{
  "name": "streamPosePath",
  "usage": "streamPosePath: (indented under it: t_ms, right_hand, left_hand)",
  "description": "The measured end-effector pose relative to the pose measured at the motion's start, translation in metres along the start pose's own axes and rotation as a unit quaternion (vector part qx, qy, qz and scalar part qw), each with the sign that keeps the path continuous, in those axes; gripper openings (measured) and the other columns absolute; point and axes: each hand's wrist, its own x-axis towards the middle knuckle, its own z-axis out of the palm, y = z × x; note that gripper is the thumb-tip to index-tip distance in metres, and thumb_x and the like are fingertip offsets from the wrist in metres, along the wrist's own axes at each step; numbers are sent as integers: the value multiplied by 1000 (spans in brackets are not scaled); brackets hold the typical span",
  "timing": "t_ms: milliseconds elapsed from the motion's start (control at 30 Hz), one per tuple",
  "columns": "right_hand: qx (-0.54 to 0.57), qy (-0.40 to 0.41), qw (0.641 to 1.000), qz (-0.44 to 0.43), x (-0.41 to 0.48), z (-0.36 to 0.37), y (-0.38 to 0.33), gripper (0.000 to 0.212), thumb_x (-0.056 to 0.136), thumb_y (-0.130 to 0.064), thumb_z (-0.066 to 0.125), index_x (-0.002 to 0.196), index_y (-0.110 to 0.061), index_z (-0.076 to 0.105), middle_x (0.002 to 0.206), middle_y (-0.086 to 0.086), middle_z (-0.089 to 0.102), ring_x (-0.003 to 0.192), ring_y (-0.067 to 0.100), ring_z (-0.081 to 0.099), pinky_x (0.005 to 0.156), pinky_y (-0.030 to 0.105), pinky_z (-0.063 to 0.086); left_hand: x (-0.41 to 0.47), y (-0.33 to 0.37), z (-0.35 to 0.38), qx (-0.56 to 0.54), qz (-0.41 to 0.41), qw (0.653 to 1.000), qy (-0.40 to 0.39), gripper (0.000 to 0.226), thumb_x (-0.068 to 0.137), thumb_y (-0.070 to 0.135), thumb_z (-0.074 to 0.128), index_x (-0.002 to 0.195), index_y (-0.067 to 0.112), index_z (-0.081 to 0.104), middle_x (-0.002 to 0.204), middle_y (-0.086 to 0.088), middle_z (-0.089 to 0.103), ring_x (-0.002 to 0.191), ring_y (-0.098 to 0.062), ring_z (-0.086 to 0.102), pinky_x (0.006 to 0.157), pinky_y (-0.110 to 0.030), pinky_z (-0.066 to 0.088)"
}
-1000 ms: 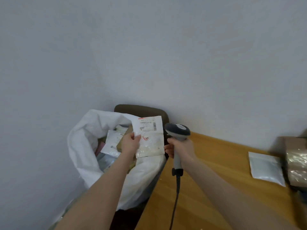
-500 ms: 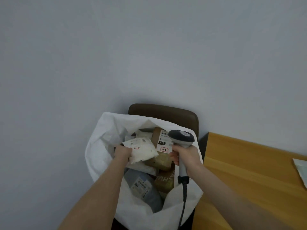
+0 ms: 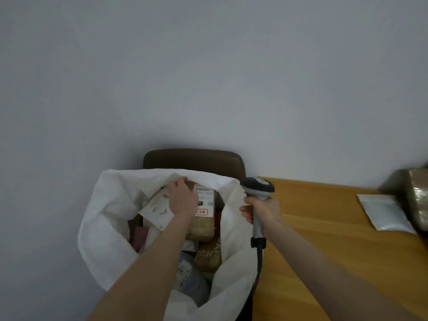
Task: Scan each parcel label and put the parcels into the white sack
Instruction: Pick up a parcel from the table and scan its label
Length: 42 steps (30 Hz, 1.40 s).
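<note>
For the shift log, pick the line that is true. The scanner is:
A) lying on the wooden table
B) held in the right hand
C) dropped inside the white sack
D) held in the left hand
B: the right hand has its grip round the handle of the scanner, just beside the white sack, while the left hand is down among the parcels in the sack's mouth.
</note>
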Motion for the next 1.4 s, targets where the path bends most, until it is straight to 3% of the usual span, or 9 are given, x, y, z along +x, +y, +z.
streamPosePath:
  t_ms: [100, 333, 533, 733, 900, 1067, 1167, 1333, 1400]
  right_hand:
    - [25, 44, 999, -1, 0, -40, -8, 11, 85, -1, 63, 76, 5, 64, 68, 20, 67, 49, 22, 56, 50, 30, 45]
    - [57, 128, 990, 9, 18, -174, -4, 18, 90, -3, 60, 73, 2, 61, 68, 20, 66, 49, 24, 49, 51, 33, 41]
    - [77, 204, 975, 33, 46, -317, 5, 14, 89, -5, 61, 76, 0, 61, 67, 16, 68, 50, 20, 54, 49, 29, 43]
    - [25, 265, 963, 51, 80, -444, 14, 19, 87, -15, 64, 73, -3, 67, 66, 11, 71, 55, 18, 61, 58, 31, 52]
    - [36, 274, 959, 70, 113, -484, 29, 27, 84, -16, 64, 63, 0, 69, 56, 9, 66, 48, 19, 55, 59, 32, 50]
    - [72, 274, 956, 72, 141, -491, 48, 26, 82, -17, 68, 57, -6, 67, 57, 8, 68, 52, 21, 60, 66, 36, 56]
    - [77, 272, 956, 75, 150, -497, 58, 26, 83, -17, 68, 58, -9, 66, 56, 6, 68, 52, 21, 61, 67, 36, 55]
    - [76, 257, 960, 85, 150, -495, 65, 22, 83, -21, 68, 69, -4, 70, 64, 9, 71, 54, 18, 63, 66, 34, 56]
    - [74, 252, 961, 87, 147, -489, 61, 23, 83, -20, 68, 68, -4, 70, 62, 6, 71, 54, 18, 63, 66, 34, 56]
  left_hand:
    - [-14, 55, 24, 5, 83, 996, -44, 45, 92, 18, 59, 135, 22, 44, 140, -5, 40, 122, -20, 46, 93, -29, 43]
    - [-82, 173, 118, 34, 227, 955, -190, 46, 92, 17, 58, 136, 19, 45, 139, -5, 38, 124, -23, 45, 96, -34, 44]
    - [-154, 271, 212, 72, 253, 923, -281, 47, 91, 20, 59, 135, 19, 46, 137, -6, 40, 116, -26, 53, 97, -39, 47]
    - [-212, 336, 310, 109, 263, 893, -347, 50, 89, 22, 61, 137, 18, 46, 139, -6, 42, 123, -22, 49, 100, -33, 41]
    - [-244, 350, 381, 145, 280, 856, -410, 77, 84, 28, 70, 147, 16, 29, 150, -7, 30, 131, -25, 42, 100, -34, 41]
    - [-250, 354, 446, 190, 350, 827, -397, 97, 79, 43, 73, 153, 25, 11, 159, -10, 12, 145, -30, 16, 115, -41, 27]
    - [-250, 349, 470, 248, 361, 803, -404, 94, 79, 45, 73, 151, 34, 13, 159, -11, 6, 146, -34, 9, 115, -48, 26]
    - [-253, 320, 458, 272, 416, 810, -310, 50, 90, 13, 55, 136, 27, 40, 137, -6, 38, 123, -25, 42, 91, -34, 47]
    - [-249, 314, 447, 279, 426, 802, -312, 42, 92, 12, 51, 132, 23, 43, 127, -6, 45, 112, -25, 51, 83, -33, 49]
